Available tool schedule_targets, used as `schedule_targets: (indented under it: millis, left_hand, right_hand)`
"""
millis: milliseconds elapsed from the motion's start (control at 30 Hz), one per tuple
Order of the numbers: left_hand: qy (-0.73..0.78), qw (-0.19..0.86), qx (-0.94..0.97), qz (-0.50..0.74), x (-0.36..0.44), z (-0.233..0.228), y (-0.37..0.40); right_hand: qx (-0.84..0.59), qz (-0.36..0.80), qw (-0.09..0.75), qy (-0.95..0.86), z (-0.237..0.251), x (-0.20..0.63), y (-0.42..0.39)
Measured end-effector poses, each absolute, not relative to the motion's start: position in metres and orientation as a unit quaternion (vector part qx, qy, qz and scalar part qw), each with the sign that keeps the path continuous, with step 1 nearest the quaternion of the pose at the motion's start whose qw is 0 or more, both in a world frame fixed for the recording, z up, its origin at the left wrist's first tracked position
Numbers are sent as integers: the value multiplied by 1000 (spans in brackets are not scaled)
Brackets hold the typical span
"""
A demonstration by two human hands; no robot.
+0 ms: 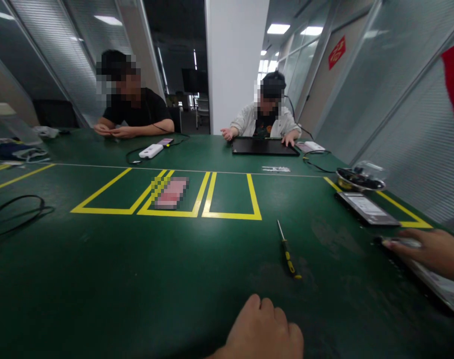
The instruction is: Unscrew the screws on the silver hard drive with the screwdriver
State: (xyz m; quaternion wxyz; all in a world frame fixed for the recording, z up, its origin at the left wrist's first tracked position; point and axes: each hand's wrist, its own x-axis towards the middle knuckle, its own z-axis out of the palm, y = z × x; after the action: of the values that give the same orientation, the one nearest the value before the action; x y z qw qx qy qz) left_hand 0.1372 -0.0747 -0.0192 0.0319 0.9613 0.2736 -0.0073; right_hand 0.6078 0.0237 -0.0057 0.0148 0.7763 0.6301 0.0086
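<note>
Item: screwdriver (288, 252), yellow-and-black handle, lying free on the green table (144, 279). Long axis runs 11-to-5, tip far, handle near.

Left hand (262, 331): loosely curled, knuckles up, holding nothing; screwdriver lies at its 1 o'clock, near, apart.

Right hand (432, 252): fingers extended flat, resting on a flat device (441, 286) at the table's right edge; screwdriver at its 9 o'clock, farther off.

Left hand is nearer.

Only the person's two hands show here, both bare: no gloves, rings or watch in sight. The left hand (262, 329) shows its knuckles, the right hand (430, 252) its fingers, and no sleeve reaches either wrist.
</note>
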Motion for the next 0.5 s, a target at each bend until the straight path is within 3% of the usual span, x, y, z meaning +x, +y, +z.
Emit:
schedule_targets:
  millis: [167, 500]
  left_hand:
    - [245, 17, 969, 4, 162, -35, -83]
    - [182, -27, 970, 158, 146, -39, -70]
  right_hand:
    - [804, 4, 47, 593, 12, 549, 35]
    - [843, 38, 60, 533, 12, 530, 23]
